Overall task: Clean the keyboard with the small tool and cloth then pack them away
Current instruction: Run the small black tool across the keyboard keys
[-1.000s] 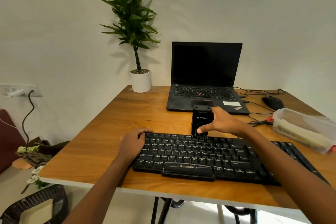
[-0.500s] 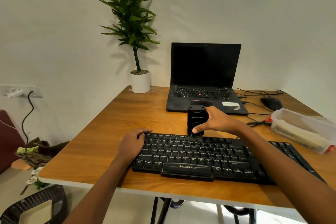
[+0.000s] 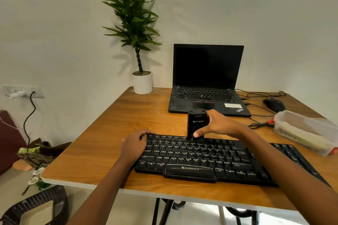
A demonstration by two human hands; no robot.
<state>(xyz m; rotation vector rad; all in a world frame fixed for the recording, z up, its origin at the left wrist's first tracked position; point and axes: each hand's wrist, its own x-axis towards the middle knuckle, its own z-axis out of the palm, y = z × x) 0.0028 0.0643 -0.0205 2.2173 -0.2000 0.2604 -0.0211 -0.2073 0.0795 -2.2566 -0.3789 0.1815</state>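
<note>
Housekeeping at a wooden table set against a pale wall, where a person at the near edge appears to be partway through brushing a black keyboard. It lies across the front, close enough for both arms to reach. Behind it a laptop stands open with a dark screen, and a potted plant occupies the far left corner, both well clear of the work. A clear plastic box sits to the right of the keyboard, probably where the kit will be packed. Something pale lies inside, but whether that is the cloth cannot be told. The left hand has its fingers bent over the keyboard's far left corner, apparently to stop it sliding. The right hand grips the tool, a small black block held upright, with the thumb on its near face and the fingers wrapped behind. Its lower end touches the top row of keys near the middle, so the working end, hidden from here, seems to be meeting the gaps. A mouse rests beyond the box, out of the way. Wiping and packing look not yet done.
</note>
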